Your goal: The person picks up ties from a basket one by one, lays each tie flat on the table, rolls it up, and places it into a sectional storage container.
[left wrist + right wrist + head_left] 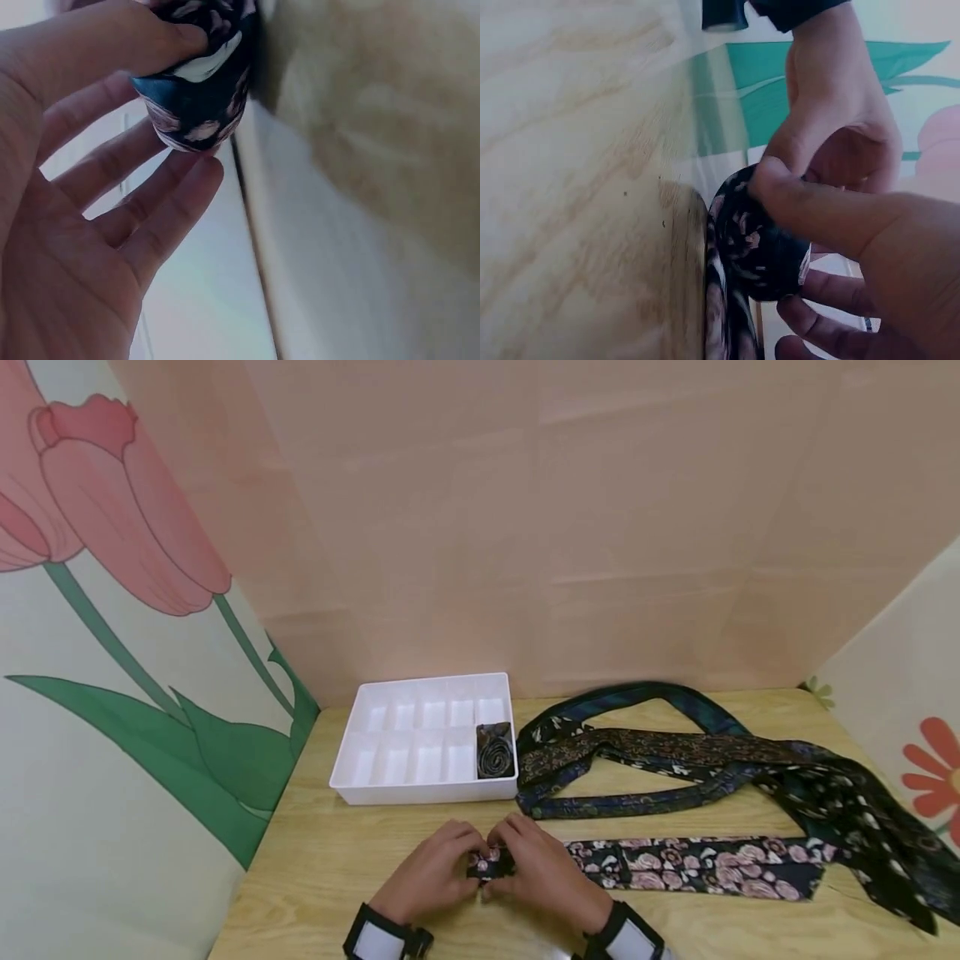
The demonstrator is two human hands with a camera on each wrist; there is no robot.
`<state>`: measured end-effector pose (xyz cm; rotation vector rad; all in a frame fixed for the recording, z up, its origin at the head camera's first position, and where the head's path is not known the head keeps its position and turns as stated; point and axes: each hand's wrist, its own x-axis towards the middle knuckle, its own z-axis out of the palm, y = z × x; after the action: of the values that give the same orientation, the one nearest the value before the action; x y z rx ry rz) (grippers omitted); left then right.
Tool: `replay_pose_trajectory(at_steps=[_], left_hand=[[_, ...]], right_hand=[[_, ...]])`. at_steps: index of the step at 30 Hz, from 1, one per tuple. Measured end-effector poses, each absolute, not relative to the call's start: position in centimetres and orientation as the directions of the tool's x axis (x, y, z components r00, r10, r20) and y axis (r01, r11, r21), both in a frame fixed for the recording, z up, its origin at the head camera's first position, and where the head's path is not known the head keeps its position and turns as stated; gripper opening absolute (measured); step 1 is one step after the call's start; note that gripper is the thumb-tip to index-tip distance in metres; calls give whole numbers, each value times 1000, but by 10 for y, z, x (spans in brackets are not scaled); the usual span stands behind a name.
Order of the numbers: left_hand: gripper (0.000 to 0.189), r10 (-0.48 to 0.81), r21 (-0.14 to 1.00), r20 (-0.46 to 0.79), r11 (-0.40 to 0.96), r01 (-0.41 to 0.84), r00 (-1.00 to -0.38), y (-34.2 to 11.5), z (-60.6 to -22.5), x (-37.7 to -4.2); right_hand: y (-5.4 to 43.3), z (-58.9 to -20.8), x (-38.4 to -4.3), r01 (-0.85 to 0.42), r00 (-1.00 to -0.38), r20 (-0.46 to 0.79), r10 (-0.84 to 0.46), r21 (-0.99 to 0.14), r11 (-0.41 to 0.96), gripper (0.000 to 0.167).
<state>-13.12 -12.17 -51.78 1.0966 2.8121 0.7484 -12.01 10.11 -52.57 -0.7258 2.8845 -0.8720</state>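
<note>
A dark necktie with pink roses (pixel 697 867) lies lengthwise along the front of the wooden table, its wide end at the right. At its left end it is wound into a roll. My left hand (pixel 438 872) pinches the roll from the left side, thumb on the near face. From the right, my right hand (pixel 543 872) grips the same roll, and the thumbs almost meet. Close up in the left wrist view, the roll (pixel 199 112) sits between thumb and fingertips. The right wrist view has the roll (pixel 750 232) standing on edge, with the tie's flat length running out below it.
Behind the hands stands a white compartment tray (pixel 423 794). A dark rolled necktie (pixel 495 758) fills its front right compartment. Several dark patterned neckties (pixel 675 747) lie in a loose tangle right of the tray, trailing over the rose tie's wide end. A pink backdrop (pixel 540 527) closes off the back.
</note>
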Motion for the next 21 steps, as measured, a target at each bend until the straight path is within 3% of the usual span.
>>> replay_pose_trajectory(at_steps=[9, 15, 21], left_hand=[[40, 657, 417, 181, 623, 662, -732, -121, -522, -130], [45, 635, 420, 170, 645, 638, -754, -121, -520, -128], [44, 620, 436, 124, 667, 604, -774, -120, -519, -128]], right_hand=[[103, -524, -117, -422, -892, 94, -442, -523, 741, 48], [103, -523, -117, -402, -901, 85, -425, -529, 747, 42], [105, -523, -117, -411, -895, 84, -439, -541, 734, 52]])
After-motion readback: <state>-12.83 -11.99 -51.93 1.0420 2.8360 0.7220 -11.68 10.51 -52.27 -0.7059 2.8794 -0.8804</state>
